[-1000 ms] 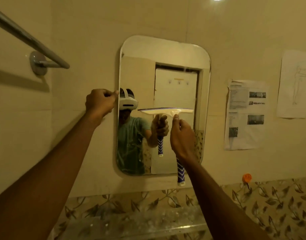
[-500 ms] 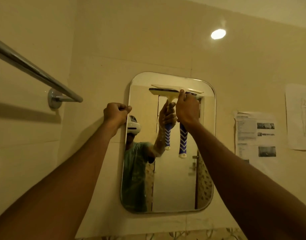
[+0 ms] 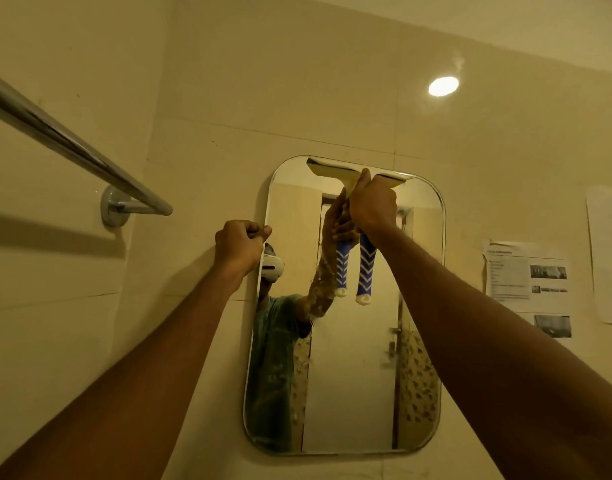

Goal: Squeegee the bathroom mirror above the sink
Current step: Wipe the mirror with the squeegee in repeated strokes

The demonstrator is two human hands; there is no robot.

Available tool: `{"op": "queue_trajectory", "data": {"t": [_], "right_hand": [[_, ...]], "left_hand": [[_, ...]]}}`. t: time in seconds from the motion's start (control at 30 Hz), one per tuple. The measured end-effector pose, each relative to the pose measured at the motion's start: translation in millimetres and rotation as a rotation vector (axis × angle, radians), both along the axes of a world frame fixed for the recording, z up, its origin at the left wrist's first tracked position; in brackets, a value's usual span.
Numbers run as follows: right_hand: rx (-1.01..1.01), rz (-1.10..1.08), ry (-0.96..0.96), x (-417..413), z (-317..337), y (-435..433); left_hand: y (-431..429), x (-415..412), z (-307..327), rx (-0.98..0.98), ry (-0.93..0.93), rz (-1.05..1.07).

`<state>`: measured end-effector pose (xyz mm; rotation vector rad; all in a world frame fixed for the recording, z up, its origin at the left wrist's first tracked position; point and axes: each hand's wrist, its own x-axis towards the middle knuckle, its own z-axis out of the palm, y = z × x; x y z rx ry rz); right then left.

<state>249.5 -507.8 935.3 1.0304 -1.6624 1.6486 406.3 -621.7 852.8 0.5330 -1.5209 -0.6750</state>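
Note:
A rounded rectangular mirror (image 3: 353, 382) hangs on the beige tiled wall. My right hand (image 3: 372, 204) grips a squeegee (image 3: 365, 271) with a blue-and-white handle. Its pale blade (image 3: 325, 168) lies flat along the mirror's top edge. The handle hangs down below my fist. My left hand (image 3: 240, 245) is closed on the mirror's left edge, about a third of the way down. The glass reflects my arm, the squeegee and a person in a green shirt.
A chrome towel bar (image 3: 72, 143) juts out at the upper left, close to my left arm. Printed paper sheets (image 3: 529, 282) are stuck to the wall right of the mirror. A round ceiling light (image 3: 443, 86) glows at the upper right.
My right hand has carried the squeegee up from mid-mirror to the top edge. The left hand has kept its hold on the left edge. The view has tilted up, so the counter has dropped out of sight.

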Motion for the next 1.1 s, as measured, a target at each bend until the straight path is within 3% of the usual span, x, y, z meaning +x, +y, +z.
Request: {"op": "queue_trajectory", "data": {"t": [0.33,0.63,0.93,1.1], "right_hand": [[0.109,0.131,0.004,12,-118,13],[0.138,0.029,0.067,8,-50,19],[0.191,0.112,0.009,21,-182,24],[0.171,0.091,0.049,16,-139,29]], "left_hand": [[5,-1,-1,0.003,0.03,0.031],[3,-1,-2,-0.009,0.015,0.043],[4,0,-3,0.001,0.036,0.018],[5,1,-11,-0.016,0.045,0.044]]}}
